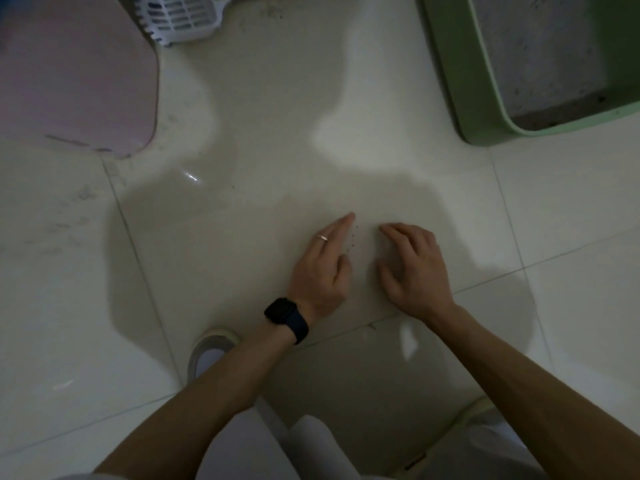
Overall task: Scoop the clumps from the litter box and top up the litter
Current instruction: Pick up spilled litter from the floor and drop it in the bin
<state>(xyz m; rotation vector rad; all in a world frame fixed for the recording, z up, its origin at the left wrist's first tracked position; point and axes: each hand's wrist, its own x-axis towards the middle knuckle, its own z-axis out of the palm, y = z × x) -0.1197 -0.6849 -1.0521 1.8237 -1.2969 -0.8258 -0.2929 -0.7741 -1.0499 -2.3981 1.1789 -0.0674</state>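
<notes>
A: Where is the litter box?

B: The green litter box sits on the tiled floor at the upper right, cut off by the frame's edge. Grey litter covers its bottom, with a darker strip along the near wall.

A: And the person's hands?

B: Both are down on the floor, well apart from the box. The left hand stands on its edge, its fingers straight and pressed together. The right hand lies palm down just beside it, its fingers bent and slightly spread, tips touching the tile. Neither hand holds anything.

A: What lies between them?

B: A few dark grains, scattered on the tile in the gap between the two hands, close to the left fingers.

A: Anything on the left arm?

B: A black watch on the wrist and a thin ring on one finger.

A: What else is around?

B: A white slotted scoop lies at the top edge, next to a pink bin at the upper left. A pale shoe shows beneath the left forearm.
</notes>
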